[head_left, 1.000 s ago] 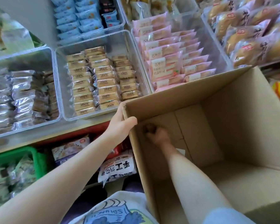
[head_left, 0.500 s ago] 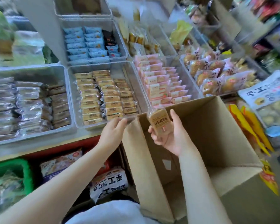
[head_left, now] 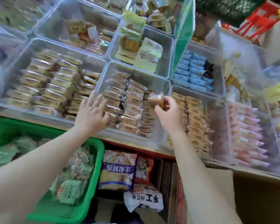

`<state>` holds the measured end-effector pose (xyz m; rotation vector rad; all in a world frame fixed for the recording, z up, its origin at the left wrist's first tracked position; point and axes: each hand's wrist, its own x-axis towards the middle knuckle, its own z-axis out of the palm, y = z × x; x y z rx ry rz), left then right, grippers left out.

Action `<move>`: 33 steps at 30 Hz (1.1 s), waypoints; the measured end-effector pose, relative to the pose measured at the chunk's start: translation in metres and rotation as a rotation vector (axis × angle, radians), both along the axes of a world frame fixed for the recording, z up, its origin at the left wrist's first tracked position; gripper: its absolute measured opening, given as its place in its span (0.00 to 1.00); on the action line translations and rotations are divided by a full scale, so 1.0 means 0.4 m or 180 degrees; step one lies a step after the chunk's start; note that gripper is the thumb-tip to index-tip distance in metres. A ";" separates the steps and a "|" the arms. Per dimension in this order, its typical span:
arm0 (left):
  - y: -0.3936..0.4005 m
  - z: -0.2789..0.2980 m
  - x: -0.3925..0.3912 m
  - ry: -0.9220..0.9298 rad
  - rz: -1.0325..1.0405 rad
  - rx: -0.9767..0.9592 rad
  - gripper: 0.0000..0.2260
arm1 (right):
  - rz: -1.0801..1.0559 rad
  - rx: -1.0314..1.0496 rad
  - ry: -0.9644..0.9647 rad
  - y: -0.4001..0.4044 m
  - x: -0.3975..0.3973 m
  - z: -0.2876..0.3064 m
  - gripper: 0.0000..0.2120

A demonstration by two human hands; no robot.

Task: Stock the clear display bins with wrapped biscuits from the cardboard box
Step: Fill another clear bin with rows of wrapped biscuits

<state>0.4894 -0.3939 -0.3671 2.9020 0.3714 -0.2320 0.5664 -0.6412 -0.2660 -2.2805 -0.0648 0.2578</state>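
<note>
Head view has the right hand (head_left: 167, 110) pinching one wrapped biscuit (head_left: 155, 99) in its fingers, just over the middle clear bin (head_left: 136, 75), right beside the packed rows. Left hand (head_left: 91, 113) is spread flat on the stacks there. I'd keep that palm bracing the rows, then slot the biscuit on edge into the thin right-hand column. Motion blur kills the labels, and only a corner of the cardboard box (head_left: 257, 199) shows, inside hidden.
</note>
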 end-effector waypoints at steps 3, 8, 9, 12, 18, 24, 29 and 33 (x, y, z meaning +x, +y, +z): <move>0.005 -0.003 -0.005 0.0083 -0.0076 0.0142 0.32 | 0.0140 -0.0823 -0.0919 0.101 0.129 -0.055 0.18; 0.006 0.000 -0.001 0.0261 -0.0115 0.0131 0.33 | 0.0524 -0.1976 -0.1400 0.244 0.289 -0.165 0.18; 0.006 0.002 -0.002 0.0269 -0.0117 0.0114 0.32 | 0.0661 -0.2066 -0.1389 0.267 0.300 -0.196 0.18; 0.006 0.012 -0.001 0.0294 -0.0153 0.0043 0.32 | 0.0724 -0.1978 -0.1328 0.315 0.300 -0.275 0.20; 0.012 0.019 0.000 0.0309 -0.0224 -0.0076 0.31 | 0.0718 -0.2207 -0.1449 0.279 0.311 -0.265 0.22; 0.013 0.002 -0.002 0.0158 -0.0201 -0.0164 0.29 | 0.0756 -0.2426 -0.1837 0.266 0.302 -0.264 0.17; 0.014 0.000 -0.003 0.0089 -0.0264 -0.0222 0.29 | 0.0661 -0.2471 -0.1440 0.309 0.304 -0.261 0.14; 0.016 0.006 -0.003 0.0106 -0.0284 -0.0223 0.29 | 0.0728 -0.2949 -0.1412 0.309 0.308 -0.251 0.14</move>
